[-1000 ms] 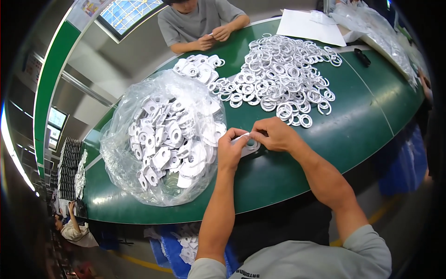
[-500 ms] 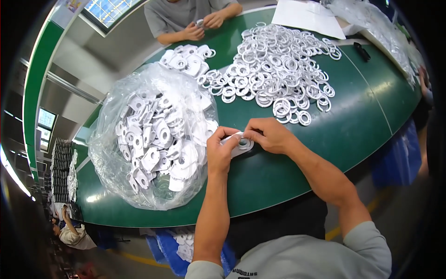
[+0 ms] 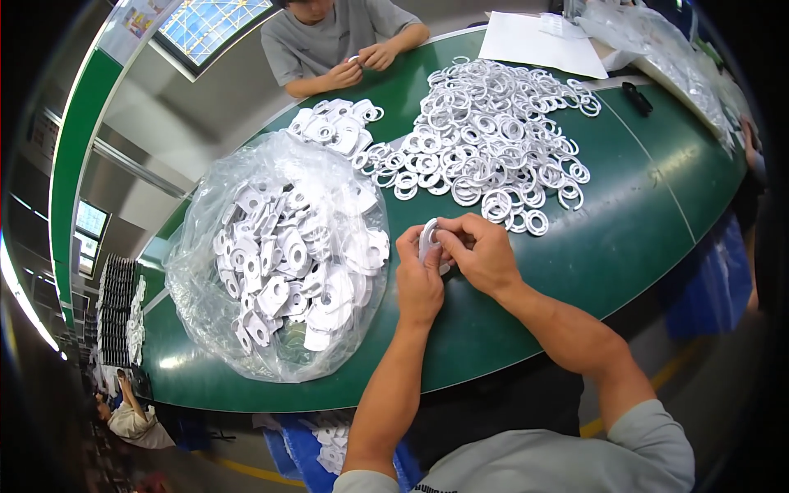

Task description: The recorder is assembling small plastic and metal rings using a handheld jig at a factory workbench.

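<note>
- Change vs earlier frames: both hands sat lower on the worktop with the piece pressed close to it; now the piece is lifted a little and turned up on edge between the fingers. Bag and piles look unmoved.
- Far left of the hands: clear plastic bag (image 3: 279, 263) on the green worktop (image 3: 641, 238), bulging with flat white plastic parts with holes. Mouth loosely open on top, just beside the left hand.
- Left hand (image 3: 419, 275): fingers curled narrow, pinching the lower edge of a small white part (image 3: 429, 240).
- Right hand (image 3: 481, 255): touching the left, fingertips closed on the same white part from the other side. Part is held up off the worktop between both hands.
- Ahead of the hands: small heap of white tabbed pieces (image 3: 333, 123), then to its right a broad spread of white rings (image 3: 493, 131), near the hands but apart.
- Far ahead: another person in a grey shirt (image 3: 337, 41), own hands together on a small piece.
- Ahead-right: white paper sheet (image 3: 542, 41), small black object (image 3: 637, 99).
- Progress, my read: one part in hand, bag full, ring pile large. Bulk of the work looks left.
</note>
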Action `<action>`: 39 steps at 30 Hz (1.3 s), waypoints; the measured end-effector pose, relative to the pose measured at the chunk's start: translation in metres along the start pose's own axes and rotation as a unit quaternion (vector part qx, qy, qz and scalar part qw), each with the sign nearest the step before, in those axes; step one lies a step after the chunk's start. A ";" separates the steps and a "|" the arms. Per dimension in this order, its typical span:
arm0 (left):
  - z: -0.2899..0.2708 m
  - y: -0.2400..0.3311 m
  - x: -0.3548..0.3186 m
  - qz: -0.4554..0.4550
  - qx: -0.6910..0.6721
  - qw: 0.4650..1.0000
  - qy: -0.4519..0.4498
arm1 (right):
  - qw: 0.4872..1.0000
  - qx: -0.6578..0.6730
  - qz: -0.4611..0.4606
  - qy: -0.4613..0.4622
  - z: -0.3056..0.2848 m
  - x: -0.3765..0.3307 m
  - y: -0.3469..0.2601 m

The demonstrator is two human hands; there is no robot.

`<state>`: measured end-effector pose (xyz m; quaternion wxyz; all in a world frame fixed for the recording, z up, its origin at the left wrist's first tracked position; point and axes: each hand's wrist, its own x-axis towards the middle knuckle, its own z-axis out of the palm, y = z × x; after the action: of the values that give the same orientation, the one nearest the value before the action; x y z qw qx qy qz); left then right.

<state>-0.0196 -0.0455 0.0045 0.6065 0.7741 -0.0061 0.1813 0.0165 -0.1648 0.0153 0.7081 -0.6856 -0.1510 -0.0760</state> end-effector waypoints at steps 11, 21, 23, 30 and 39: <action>0.014 0.007 -0.006 0.078 0.133 0.988 0.013 | 0.991 0.058 0.123 0.001 -0.010 0.008 -0.001; -0.001 0.012 0.001 0.054 0.022 0.998 -0.026 | 0.992 -0.123 -0.001 -0.021 -0.018 0.015 -0.016; -0.003 0.012 0.002 0.002 -0.058 0.997 -0.045 | 0.986 -0.149 -0.071 -0.037 -0.019 0.015 -0.015; -0.017 0.000 -0.002 -0.106 -0.270 0.957 -0.028 | 0.929 -0.271 -0.230 -0.104 -0.010 0.007 -0.021; -0.020 0.003 -0.001 -0.063 -0.101 0.992 -0.037 | 0.957 -0.177 -0.107 -0.201 -0.024 0.019 -0.006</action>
<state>-0.0270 -0.0278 0.0105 0.6911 0.7139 0.0018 0.1125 0.0356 -0.1874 0.0263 0.5179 -0.7811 -0.3468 -0.0377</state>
